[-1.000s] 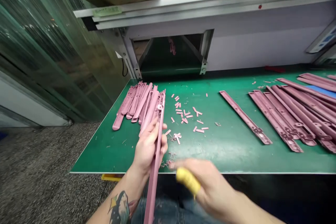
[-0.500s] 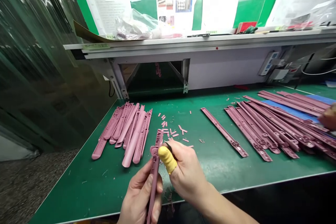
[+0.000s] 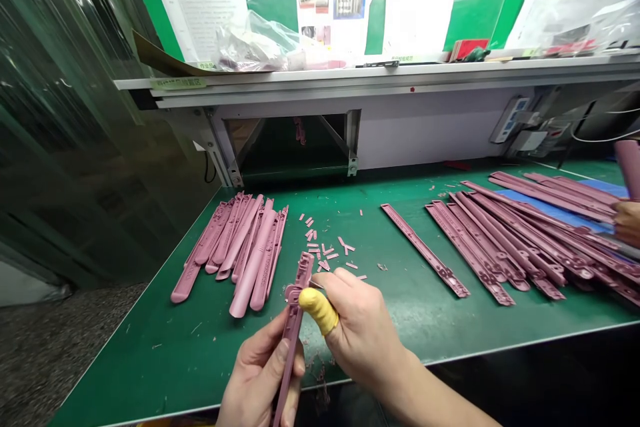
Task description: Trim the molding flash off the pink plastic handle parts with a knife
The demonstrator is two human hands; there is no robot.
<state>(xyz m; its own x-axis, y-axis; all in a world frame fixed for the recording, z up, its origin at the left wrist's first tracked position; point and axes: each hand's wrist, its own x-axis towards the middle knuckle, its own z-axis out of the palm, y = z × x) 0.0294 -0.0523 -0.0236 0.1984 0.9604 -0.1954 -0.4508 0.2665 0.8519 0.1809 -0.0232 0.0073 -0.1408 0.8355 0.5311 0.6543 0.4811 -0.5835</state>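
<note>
Nearest us, our left hand [image 3: 263,380] is wrapped around the lower length of a long pink plastic strip [image 3: 291,333], thumb and fingers closed on it. The strip's long axis runs up and away from that hand, leaning slightly right, so its notched top end stands just left of our right hand [image 3: 360,330]. The right hand is closed in a pinch, the thumb in a yellow finger cot [image 3: 317,307] pressed against that top end; a small blade seems to sit in the pinch, though we cannot tell for sure. Of the two, the right hand is nearer the strip's tip.

Beyond the right hand, small pink offcuts [image 3: 325,250] lie scattered on the green mat [image 3: 150,347]. Left of them sits a pile of pink pieces [image 3: 240,247]; far right lie longer pink rails [image 3: 500,240], where another person's hand [image 3: 627,221] shows at the edge.
</note>
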